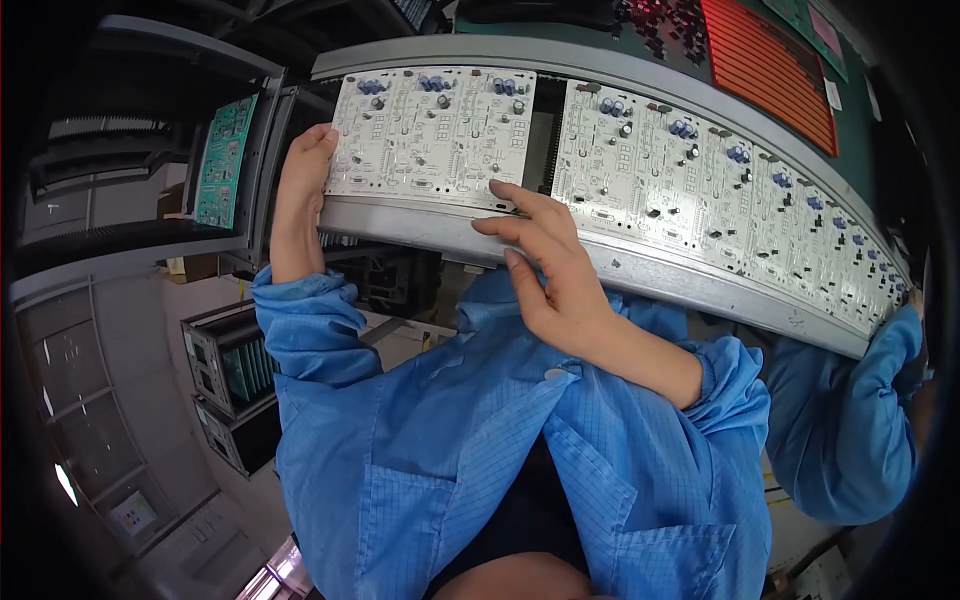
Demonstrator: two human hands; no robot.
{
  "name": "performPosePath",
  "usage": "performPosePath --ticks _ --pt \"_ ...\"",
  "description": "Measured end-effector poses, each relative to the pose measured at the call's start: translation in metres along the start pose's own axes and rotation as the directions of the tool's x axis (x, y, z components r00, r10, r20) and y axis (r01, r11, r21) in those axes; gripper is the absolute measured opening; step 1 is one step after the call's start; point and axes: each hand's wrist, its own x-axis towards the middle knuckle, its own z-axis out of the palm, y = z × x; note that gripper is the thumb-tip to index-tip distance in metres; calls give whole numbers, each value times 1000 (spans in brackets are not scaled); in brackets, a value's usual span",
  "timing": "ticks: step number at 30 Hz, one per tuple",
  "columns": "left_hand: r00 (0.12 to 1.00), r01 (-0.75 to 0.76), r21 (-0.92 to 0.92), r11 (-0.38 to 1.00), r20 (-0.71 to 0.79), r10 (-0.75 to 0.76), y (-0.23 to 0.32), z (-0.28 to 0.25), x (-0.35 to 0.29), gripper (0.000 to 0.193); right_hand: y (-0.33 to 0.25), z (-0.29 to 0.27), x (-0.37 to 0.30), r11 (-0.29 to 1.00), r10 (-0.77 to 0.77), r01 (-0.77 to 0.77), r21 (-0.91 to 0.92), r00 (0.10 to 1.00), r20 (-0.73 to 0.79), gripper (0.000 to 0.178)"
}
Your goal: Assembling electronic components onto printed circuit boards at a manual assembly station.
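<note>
A white circuit board panel (430,140) with blue and black parts lies across the metal rails of a conveyor in front of me. My left hand (306,175) is closed around its left edge; some of those fingers are hidden. My right hand (548,255) is over the near rail (450,226), fingers stretched and apart. Its index fingertip is at the panel's near right corner, and whether it presses there I cannot tell. Right of a dark gap lies a further row of white circuit boards (640,170), populated with similar parts.
A green circuit board (224,165) stands in a dark frame at the left. Beyond the far rail are an orange ribbed tray (770,75) and a heap of small black parts (665,28). Another person's blue sleeve (850,430) reaches the row's right end. Black racks (235,370) stand lower left.
</note>
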Motion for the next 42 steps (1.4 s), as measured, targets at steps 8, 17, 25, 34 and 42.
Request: performPosePath --ticks 8,17,25,34,42 --pt "999 -25 145 989 34 21 -4 6 6 28 -14 -59 23 971 -165 151 -186 984 -65 34" --pt "982 -190 522 832 77 175 6 -4 -7 30 -26 -176 16 937 -284 111 -330 794 -538 30" --pt "707 -707 440 554 413 574 132 124 -47 19 -24 -250 -12 936 -38 -160 -313 840 -542 31" --pt "467 -868 460 186 629 622 134 278 8 18 -34 -307 -28 841 147 -304 -447 924 -352 32" --pt "448 -880 434 192 628 637 136 294 19 17 -2 -369 44 742 290 -379 -553 925 -245 28"
